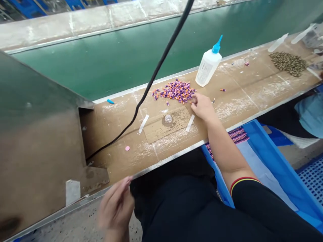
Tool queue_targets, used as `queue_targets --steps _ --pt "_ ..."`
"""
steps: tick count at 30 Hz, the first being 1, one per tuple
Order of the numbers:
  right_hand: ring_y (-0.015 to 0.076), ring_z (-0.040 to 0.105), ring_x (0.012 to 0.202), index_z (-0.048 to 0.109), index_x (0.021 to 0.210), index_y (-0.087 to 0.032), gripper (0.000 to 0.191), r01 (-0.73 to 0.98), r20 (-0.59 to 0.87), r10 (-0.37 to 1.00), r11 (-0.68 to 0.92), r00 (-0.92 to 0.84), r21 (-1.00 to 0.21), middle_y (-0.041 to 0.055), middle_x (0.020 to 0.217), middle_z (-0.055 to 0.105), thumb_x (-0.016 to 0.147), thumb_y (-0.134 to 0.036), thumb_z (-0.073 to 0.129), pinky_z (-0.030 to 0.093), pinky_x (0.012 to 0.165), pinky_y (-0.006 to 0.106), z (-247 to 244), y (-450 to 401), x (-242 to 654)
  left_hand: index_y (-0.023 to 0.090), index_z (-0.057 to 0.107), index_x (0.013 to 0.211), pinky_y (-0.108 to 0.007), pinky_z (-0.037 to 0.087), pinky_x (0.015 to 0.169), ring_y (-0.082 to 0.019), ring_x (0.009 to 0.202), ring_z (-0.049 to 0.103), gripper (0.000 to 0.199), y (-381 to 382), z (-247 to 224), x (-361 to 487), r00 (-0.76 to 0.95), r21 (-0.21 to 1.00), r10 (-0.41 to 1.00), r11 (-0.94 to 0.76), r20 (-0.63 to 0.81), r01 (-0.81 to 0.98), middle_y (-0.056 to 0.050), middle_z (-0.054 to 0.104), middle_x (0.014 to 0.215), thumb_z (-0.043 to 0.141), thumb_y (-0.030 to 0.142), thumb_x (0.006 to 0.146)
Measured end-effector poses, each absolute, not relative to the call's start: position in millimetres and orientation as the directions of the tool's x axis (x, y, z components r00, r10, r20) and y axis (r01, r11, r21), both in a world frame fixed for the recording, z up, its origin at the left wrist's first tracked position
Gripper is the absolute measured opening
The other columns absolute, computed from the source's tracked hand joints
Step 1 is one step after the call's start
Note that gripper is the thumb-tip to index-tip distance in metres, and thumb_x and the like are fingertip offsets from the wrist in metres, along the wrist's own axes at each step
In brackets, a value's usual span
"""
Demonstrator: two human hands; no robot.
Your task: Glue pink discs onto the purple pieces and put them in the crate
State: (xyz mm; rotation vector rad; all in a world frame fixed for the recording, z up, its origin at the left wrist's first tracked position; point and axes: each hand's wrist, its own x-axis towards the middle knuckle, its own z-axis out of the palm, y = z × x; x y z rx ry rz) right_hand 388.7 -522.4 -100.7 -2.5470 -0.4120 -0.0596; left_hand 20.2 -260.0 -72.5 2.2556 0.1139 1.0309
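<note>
And there it was, the right hand (203, 107) out on the brown worktop (239, 104), its grip curled half closed, fingertips (193, 99) right at the edge of a heap of small purple-and-orange pieces (175, 91). Whether it had hold of a piece, you couldn't tell from this view! Just beyond the grip stood a white glue bottle (209, 64) with a blue nozzle, and just before it lay a cardboard sheet (166, 124) with a small clear dome (168, 118) on top, a white strip (190, 123) on the sheet's near edge. Away to the far right of the grip sat a heap of brownish pieces (288, 64).

Over at the left hand (116, 205), a blur below the worktop's front edge, fingers (126, 181) drawn loosely together; open or closed on something, impossible to call. Nearest that grip, a pink disc (127, 148) lay on the worktop. Below the right forearm, a blue crate (272, 161) held rows of purple-and-orange strips (238, 135).
</note>
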Motion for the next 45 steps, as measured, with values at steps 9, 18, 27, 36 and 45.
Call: queue_targets --steps 9,18,27,36,45 --pt "0.0191 0.074 0.08 0.069 0.1 -0.025 0.035 0.065 0.044 0.161 -0.125 0.986 -0.99 0.0023 0.088 0.072 0.084 -0.054 0.08 0.062 0.07 0.032 -106 -526 338 0.018 0.084 0.096 -0.03 0.071 0.076 -0.02 0.08 0.081 0.029 -290 -66 168 0.954 0.993 0.276 -0.035 0.115 -0.109 -0.008 0.083 0.09 0.088 0.048 0.093" --pt "0.0173 0.071 0.068 0.07 0.094 -0.023 0.036 0.053 -0.016 0.408 -0.156 0.913 -0.986 0.0001 0.074 0.07 0.084 -0.054 0.086 0.06 0.06 0.029 -80 -488 308 0.015 0.083 0.095 -0.024 0.061 0.07 -0.012 0.068 0.07 0.063 -283 -88 197 0.886 0.864 0.35 0.492 -0.306 0.104 -0.003 0.073 0.077 0.11 0.055 0.055" --pt "0.0204 0.073 0.078 0.081 0.103 -0.021 0.012 0.538 0.166 0.63 -0.462 0.759 -0.706 0.0061 0.092 0.081 0.097 -0.026 0.072 0.062 0.08 0.037 -60 -476 324 0.019 0.089 0.096 -0.026 0.061 0.078 -0.013 0.078 0.071 0.05 -281 -90 192 0.886 0.911 0.406 0.41 -0.226 0.045 -0.007 0.08 0.088 0.107 0.049 0.06" --pt "0.0258 0.074 0.093 0.083 0.105 -0.022 0.019 0.773 0.144 0.789 -0.518 0.598 -0.366 0.0098 0.102 0.081 0.102 -0.016 0.065 0.058 0.087 0.038 -59 -462 330 0.019 0.089 0.101 -0.027 0.059 0.074 -0.014 0.078 0.069 0.042 -279 -94 191 0.873 0.917 0.437 0.398 -0.217 0.029 -0.008 0.082 0.092 0.101 0.044 0.07" --pt "0.0277 0.072 0.095 0.083 0.106 -0.021 0.022 0.763 0.131 0.772 -0.561 0.622 -0.322 0.0122 0.102 0.08 0.106 -0.021 0.061 0.057 0.086 0.04 -58 -464 324 0.017 0.084 0.096 -0.03 0.067 0.082 -0.017 0.084 0.078 0.041 -282 -95 190 0.903 0.863 0.372 0.505 -0.215 -0.003 -0.007 0.079 0.091 0.1 0.047 0.073"
